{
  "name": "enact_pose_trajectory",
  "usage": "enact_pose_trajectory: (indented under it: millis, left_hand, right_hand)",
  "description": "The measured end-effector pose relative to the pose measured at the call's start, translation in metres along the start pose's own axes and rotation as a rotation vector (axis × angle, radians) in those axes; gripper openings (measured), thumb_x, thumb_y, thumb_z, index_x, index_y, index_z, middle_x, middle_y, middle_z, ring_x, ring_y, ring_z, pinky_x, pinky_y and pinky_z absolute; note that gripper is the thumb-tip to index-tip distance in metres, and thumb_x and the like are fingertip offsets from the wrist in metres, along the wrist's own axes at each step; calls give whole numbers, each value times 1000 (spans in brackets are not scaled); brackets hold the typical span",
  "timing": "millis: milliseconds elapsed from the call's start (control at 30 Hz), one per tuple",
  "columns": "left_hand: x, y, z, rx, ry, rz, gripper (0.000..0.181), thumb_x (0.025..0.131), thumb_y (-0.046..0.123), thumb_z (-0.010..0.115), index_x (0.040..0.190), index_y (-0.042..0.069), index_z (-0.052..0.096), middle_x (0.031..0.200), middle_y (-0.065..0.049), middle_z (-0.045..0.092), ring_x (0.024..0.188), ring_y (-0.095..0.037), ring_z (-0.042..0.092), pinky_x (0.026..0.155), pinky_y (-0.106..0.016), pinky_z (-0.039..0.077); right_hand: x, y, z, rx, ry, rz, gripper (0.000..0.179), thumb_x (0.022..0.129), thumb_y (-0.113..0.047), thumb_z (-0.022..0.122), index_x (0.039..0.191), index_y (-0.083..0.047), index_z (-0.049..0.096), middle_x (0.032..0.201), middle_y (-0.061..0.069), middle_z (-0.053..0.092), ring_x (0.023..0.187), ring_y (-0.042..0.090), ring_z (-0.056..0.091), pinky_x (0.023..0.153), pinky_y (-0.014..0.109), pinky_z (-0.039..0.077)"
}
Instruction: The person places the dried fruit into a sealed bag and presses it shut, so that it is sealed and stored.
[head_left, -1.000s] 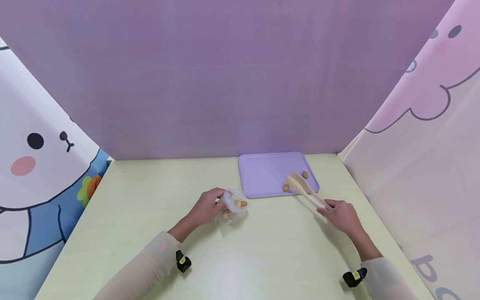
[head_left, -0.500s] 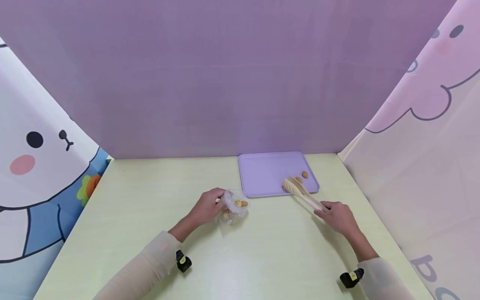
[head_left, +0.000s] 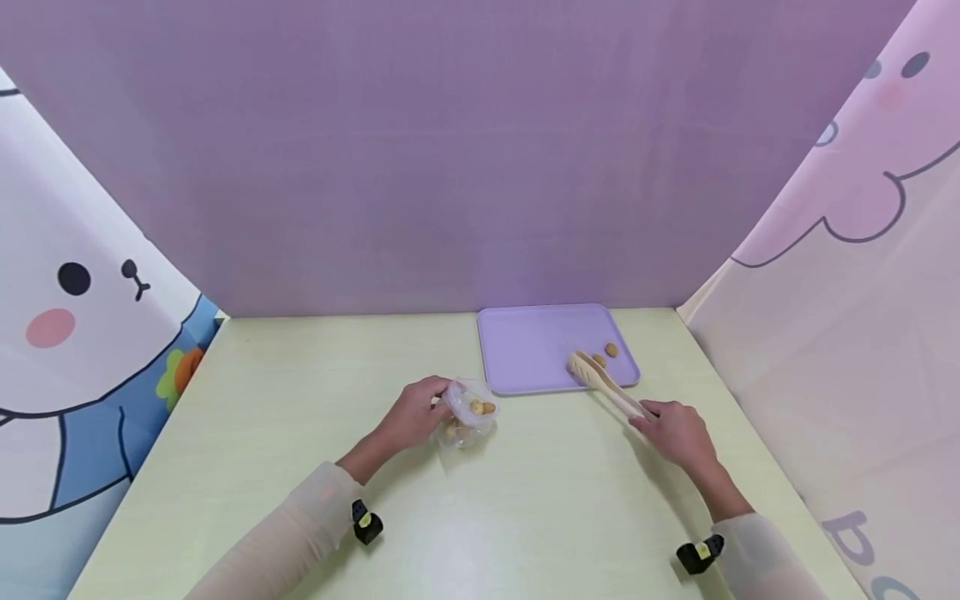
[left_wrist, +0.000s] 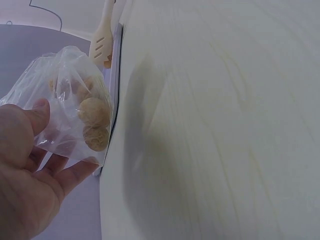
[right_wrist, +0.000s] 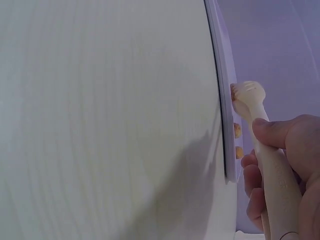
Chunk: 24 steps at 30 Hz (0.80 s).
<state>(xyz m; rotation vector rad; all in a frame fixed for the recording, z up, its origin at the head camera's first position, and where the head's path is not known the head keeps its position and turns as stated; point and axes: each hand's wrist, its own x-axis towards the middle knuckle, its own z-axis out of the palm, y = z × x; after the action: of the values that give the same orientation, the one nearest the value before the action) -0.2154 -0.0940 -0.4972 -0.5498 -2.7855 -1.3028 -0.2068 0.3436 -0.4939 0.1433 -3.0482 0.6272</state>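
Note:
My left hand [head_left: 411, 412] pinches the top of a clear plastic bag [left_wrist: 62, 112] between thumb and fingers. Inside the bag show several small, round, brown walnut-like pieces [left_wrist: 94, 112]. At the right, my right hand [head_left: 678, 433] grips cream-coloured tongs [head_left: 618, 396]. The tongs' heads are down at the near part of the purple tray [head_left: 521, 346], close together around one brown piece [right_wrist: 232, 92], mostly hidden by them. Two more brown pieces [head_left: 612, 350] lie on the tray, just right of the tongs' heads.
The pale wooden table [head_left: 487, 517] runs back to a purple cloth wall [head_left: 450, 167]. Printed cartoon cloths stand at the left [head_left: 105, 350] and right [head_left: 840, 333]. A small black camera [head_left: 366, 523] sits at each wrist.
The tongs have moved left and slightly down, from between the brown pieces to the left one, and their heads have come together. The left hand and bag have stayed still.

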Motion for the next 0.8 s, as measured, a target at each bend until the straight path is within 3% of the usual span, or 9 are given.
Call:
enact_pose_trajectory:
  millis: [800]
  left_hand:
    - [3,-1,2,-13,-1,19,25,98,6,62,122,3,69,118,-10,71,106,-20,67,85,-36,61]
  right_hand:
    - [4,-22,-4,11,85,-96,41,93,-31,72,125,-6,72,59,-1,56,57,17,45,52,31,36]
